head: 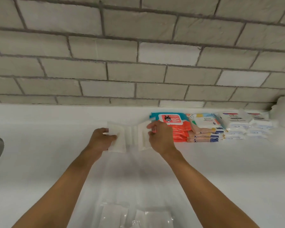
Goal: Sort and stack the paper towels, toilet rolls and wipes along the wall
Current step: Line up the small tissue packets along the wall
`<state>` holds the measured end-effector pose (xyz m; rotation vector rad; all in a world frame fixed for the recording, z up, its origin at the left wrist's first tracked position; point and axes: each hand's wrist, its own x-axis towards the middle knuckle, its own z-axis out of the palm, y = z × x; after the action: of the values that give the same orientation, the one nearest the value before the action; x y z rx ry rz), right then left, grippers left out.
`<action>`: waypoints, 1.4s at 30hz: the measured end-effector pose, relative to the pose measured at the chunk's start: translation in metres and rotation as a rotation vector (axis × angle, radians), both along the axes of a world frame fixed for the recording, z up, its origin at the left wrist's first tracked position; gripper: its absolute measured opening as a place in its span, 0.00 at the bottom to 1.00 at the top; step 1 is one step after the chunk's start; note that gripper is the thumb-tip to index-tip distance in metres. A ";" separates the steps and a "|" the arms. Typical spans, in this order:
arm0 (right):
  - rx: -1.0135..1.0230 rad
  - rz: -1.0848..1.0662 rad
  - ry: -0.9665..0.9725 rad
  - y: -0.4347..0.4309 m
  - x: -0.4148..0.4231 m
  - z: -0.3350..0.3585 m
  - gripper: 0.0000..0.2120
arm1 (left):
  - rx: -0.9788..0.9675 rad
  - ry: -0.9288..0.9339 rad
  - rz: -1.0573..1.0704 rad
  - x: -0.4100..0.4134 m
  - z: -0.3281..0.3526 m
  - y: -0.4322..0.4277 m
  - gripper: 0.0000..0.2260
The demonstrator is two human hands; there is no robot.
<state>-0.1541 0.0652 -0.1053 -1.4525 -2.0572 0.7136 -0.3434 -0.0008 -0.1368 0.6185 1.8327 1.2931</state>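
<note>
Currently left hand (100,137) grips left white pack (120,143); right hand (160,138) pinches right white pack (142,137). Wipes stacks (174,124) just beside, at counter (48,129) back edge.

I stood in what looked like a home kitchen or bathroom: a white counter (39,145) met the foot of a grey brick-tiled wall (138,50), with household wipes packs (173,127) stacked against that wall.
</note>
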 end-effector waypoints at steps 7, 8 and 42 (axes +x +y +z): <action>0.042 0.230 -0.493 0.034 -0.045 -0.009 0.15 | -0.067 0.115 0.022 -0.014 -0.019 0.039 0.20; 0.013 0.198 -0.627 0.030 -0.050 -0.004 0.14 | -0.074 0.127 0.024 -0.015 -0.023 0.044 0.20; 0.079 0.270 -0.468 0.018 -0.034 -0.090 0.22 | -0.347 0.838 -0.278 0.013 -0.053 0.033 0.34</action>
<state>-0.1885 0.0831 -0.1952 -1.4096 -2.6420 0.4081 -0.3305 0.0319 -0.1903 1.2890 2.4323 0.5157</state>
